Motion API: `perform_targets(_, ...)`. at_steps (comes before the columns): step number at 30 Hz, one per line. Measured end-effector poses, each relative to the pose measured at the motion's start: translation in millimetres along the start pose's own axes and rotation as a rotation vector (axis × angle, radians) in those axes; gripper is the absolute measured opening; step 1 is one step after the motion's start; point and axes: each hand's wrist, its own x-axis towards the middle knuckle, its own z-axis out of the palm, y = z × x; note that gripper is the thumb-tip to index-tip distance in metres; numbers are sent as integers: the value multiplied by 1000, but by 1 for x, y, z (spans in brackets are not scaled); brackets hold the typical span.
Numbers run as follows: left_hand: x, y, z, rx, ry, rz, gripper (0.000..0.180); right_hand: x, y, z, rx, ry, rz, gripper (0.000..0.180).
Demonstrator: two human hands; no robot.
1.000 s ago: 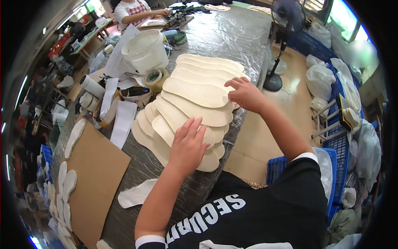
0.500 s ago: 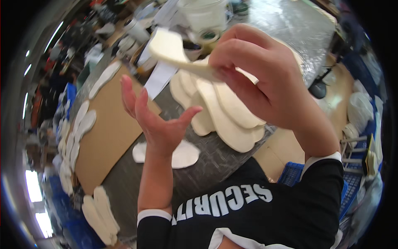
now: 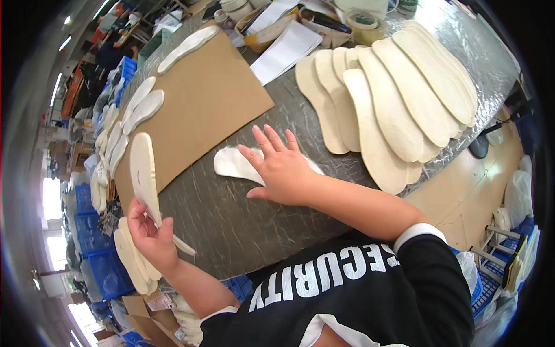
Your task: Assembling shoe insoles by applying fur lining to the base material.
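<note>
As the head view shows, my left hand (image 3: pixel 154 238) pinches the lower end of a near-upright cream insole (image 3: pixel 142 168). My right hand (image 3: pixel 284 173), spread, is over the white insole (image 3: pixel 234 163) on the counter (image 3: pixel 222 231), nearer than my left; its long axis runs left to right. I cannot tell whether they touch.

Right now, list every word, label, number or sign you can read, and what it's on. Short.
Black shirt: large white capital lettering across the front, legible, but I don't copy printed words.
Cream insole in left hand: small dark mark, too small to read.
White papers: no print I can make out.
Elsewhere: nothing readable.
</note>
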Motion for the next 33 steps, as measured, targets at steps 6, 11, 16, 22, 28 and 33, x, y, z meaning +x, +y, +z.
perform_targets(6,-62,-2,-47,26,18,-213,69,-11,-3,38,-116,-342,-221,70)
perform_targets(11,-85,-9,-52,11,-53,-346,74,-58,-13,34,-35,-231,-601,57)
perform_targets(16,-65,-6,-8,24,-242,-276,76,-70,-13,45,21,-118,-581,55)
perform_targets(22,-57,-10,10,181,-338,-195,74,-68,-20,35,207,-168,-525,32)
perform_targets(28,-67,-10,17,184,-350,-226,76,-72,-22,36,229,-85,-439,19)
perform_targets(33,-76,0,20,33,-310,-357,76,-71,-24,46,324,75,-388,13)
